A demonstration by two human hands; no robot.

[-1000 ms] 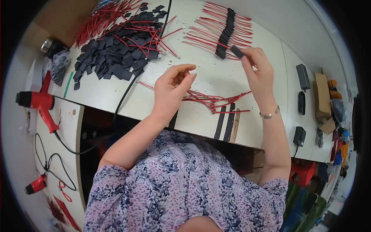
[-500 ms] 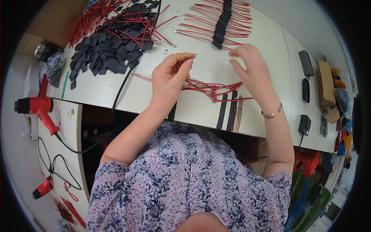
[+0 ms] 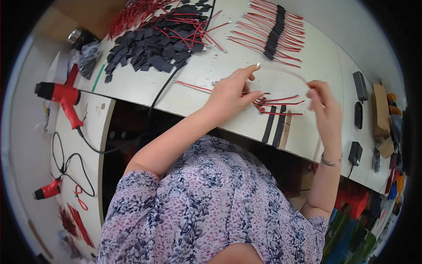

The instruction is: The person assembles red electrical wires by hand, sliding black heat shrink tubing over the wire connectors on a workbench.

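Note:
A motion-blurred, pale reddish wire [image 3: 288, 71] arcs above the table between my hands. My right hand [image 3: 326, 108] is closed on one end of it. The silvery tip at the other end is right at the index fingertip of my left hand [image 3: 233, 90]. That hand has its thumb and index finger wide apart and its other fingers curled, partly hidden. Below and beside it lies a loose bunch of red and black wires [image 3: 281, 102], partly covered by the hand. One red wire [image 3: 193, 85] sticks out to the left.
At the back is a row of wires with black sleeves [image 3: 274, 35]. Black pieces [image 3: 147, 48] are heaped at the back left, beside a red wire pile [image 3: 138, 17]. Dark strips [image 3: 274, 125] lie by the front edge. A red heat gun [image 3: 61, 94] hangs left; black adapters [image 3: 360, 86] sit right.
The view has shifted, so the table appears farther right. My right hand has come down and back with the wire end, and my left thumb and index finger have spread apart.

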